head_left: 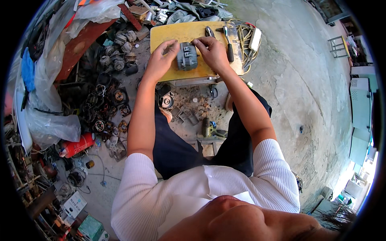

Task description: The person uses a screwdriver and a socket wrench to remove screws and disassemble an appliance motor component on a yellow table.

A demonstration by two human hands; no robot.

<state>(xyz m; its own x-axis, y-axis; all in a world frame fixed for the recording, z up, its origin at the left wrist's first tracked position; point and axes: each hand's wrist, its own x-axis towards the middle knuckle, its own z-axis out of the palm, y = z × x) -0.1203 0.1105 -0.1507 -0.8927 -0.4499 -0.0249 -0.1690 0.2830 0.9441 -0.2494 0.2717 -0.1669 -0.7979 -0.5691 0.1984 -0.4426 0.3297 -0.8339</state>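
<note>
Across the yellow bench (164, 34): left hand (161, 57), thumb and fingers apart; grey motor (187, 60) just beside it, between both hands; right hand (213, 51), fingertips together at motor's far right edge, grip unclear; hammer (230, 51).

Yellow tabletop (165, 34), grey motor (187, 58), hammer (230, 52), dark tool (209, 31)

From here: left forearm (140, 116) reaches almost straight ahead, left hand (162, 59) loosely curled, grip relaxed. Right forearm (247, 102) slants inward; right hand (213, 53) knuckles up, fingers bent, thumb and index close together, can't tell if pinching. Hands roughly level, apart; legs (175, 144) spread.
</note>
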